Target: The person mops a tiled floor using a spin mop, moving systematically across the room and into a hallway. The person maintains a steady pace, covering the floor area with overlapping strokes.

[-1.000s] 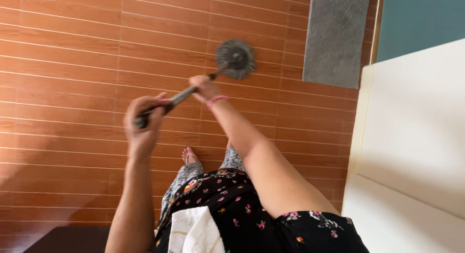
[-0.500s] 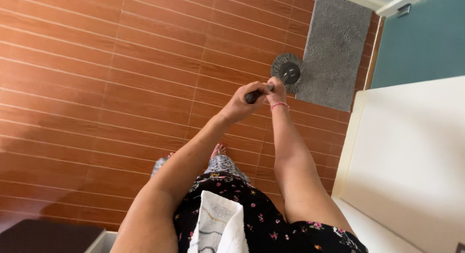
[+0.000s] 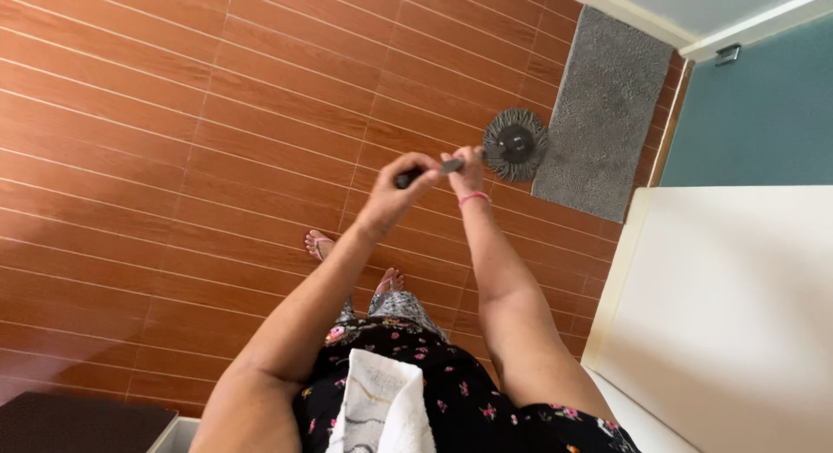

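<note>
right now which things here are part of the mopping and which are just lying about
In use:
- mop head
- mop handle, gripped by left hand and right hand
- tiled floor

Lying about:
- grey mat
- white cloth at the waist
- white surface
- teal door

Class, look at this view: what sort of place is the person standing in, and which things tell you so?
Probably a room in a home, perhaps by a doorway. Signs: the reddish plank-patterned tiled floor, a grey mat along the wall, and a round mop held by the left hand and right hand.
</note>
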